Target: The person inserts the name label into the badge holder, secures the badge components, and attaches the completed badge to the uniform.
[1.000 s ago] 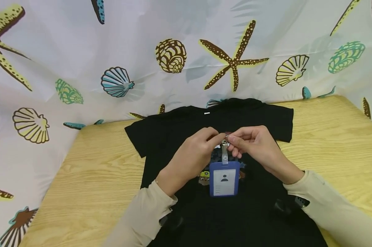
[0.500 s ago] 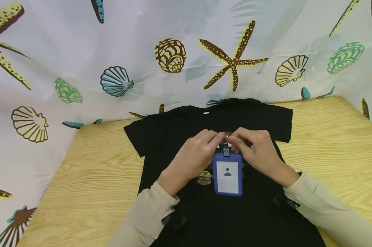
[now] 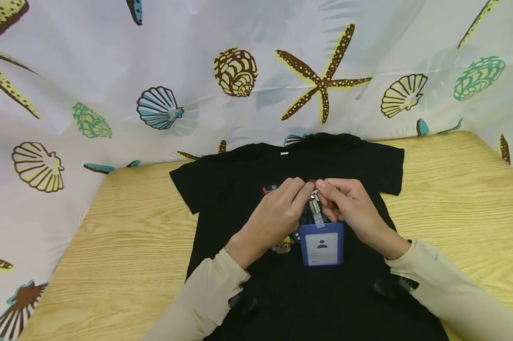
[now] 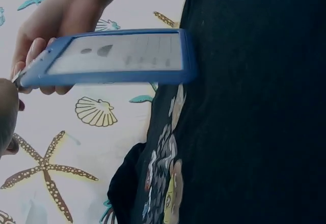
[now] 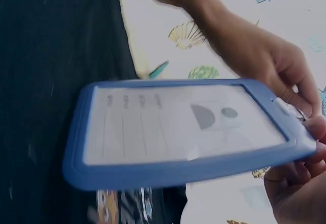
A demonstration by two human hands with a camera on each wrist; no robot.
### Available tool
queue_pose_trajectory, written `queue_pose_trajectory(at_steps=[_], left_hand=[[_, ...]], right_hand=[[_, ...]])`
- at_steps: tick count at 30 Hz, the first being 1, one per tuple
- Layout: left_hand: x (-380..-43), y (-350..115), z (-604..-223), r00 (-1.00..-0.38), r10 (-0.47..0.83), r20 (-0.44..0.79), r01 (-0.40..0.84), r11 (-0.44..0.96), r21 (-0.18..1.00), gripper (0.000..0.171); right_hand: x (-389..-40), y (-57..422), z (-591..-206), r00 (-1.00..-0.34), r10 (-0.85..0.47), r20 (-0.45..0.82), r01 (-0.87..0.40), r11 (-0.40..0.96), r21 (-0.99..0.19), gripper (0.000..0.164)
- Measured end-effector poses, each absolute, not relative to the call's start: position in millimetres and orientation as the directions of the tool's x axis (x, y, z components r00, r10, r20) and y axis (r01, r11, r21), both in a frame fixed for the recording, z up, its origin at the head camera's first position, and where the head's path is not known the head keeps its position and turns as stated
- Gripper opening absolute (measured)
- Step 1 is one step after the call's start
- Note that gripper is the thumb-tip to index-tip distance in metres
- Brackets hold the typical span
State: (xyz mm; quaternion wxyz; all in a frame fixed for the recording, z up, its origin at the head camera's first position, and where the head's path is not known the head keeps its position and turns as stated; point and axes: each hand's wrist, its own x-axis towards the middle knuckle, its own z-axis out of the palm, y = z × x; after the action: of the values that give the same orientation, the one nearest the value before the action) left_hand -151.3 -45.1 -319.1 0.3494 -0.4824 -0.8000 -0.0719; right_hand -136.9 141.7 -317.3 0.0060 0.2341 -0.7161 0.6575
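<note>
A blue badge holder (image 3: 322,260) hangs over the black T-shirt (image 3: 324,308), its white card printed with a grey person icon. A clear strap joins it to a metal clip (image 3: 314,203) at its top. From the left, my left hand (image 3: 277,215) pinches the top of the clip between thumb and fingertips. My right hand (image 3: 354,208) pinches the same spot from the right, the fingertips of both hands meeting there. In the right wrist view the holder (image 5: 188,175) appears raised off the shirt, with the left hand (image 5: 254,51) beyond it.
The T-shirt lies spread on a wood-grain table (image 3: 141,237), with a cartoon print on its chest partly hidden by the hands. Behind the table hangs a white curtain (image 3: 273,42) patterned with shells and starfish.
The badge holder has swung and shifted slightly right, its lower end tipping. Both hands keep pinching the clip, with small shifts of the fingers. The T-shirt lies as before.
</note>
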Motion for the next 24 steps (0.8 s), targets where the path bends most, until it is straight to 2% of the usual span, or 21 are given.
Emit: queue_pose_trajectory(at_steps=[6,9,12,15,20,24], left_hand=[[-155.6,-47.5,-323.0,-0.307,0.738,0.601,0.871,0.473,-0.136,0.03],[-156.6,-49.2,-325.0,-0.31,0.747,0.588,0.88,0.459,-0.119,0.03],[-156.7,-51.2,-323.2,-0.305,0.76,0.573,0.892,0.44,-0.109,0.03],[-155.8,-54.5,-319.8,-0.318,0.767,0.558,0.91,0.413,-0.049,0.024],[-153.5,-56.1,-319.6,-0.371,0.737,0.565,0.919,0.381,0.106,0.045],[-152.5,-52.3,-325.0,-0.403,0.701,0.588,0.911,0.369,0.184,0.04]], right_hand=[[-132.0,139.0,-315.2,-0.929,-0.288,0.232,-0.213,-0.096,-0.972,0.04],[-130.1,137.6,-315.8,-0.929,-0.303,0.213,-0.186,-0.113,-0.976,0.039],[-128.3,136.2,-316.2,-0.926,-0.3,0.228,-0.206,-0.103,-0.973,0.04],[-126.8,135.2,-316.5,-0.935,-0.251,0.249,-0.231,-0.097,-0.968,0.04],[-124.0,132.1,-318.9,-0.943,-0.195,0.27,-0.255,-0.097,-0.962,0.04],[-120.0,128.0,-320.8,-0.937,-0.196,0.289,-0.276,-0.091,-0.957,0.04]])
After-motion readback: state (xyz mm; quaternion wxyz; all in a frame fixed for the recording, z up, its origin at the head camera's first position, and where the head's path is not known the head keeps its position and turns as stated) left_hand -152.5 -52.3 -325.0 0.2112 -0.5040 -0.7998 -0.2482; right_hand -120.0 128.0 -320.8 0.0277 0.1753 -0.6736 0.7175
